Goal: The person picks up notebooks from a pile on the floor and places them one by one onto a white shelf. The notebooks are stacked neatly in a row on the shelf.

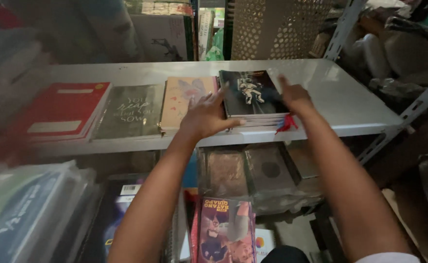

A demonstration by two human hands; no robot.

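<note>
1. Under both hands, a grey metal shelf (350,104) carries rows of notebooks.
2. Between the hands sits a stack of black notebooks (250,92).
3. Beside the left hand lies a pink notebook (182,100).
4. The left hand (206,117) presses the stack's left edge, fingers spread.
5. The right hand (294,97) rests flat against its right edge.

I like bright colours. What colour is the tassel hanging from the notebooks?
Red. The tassel hangs at the front of the black-covered notebook stack, clearest in the head view.
</note>
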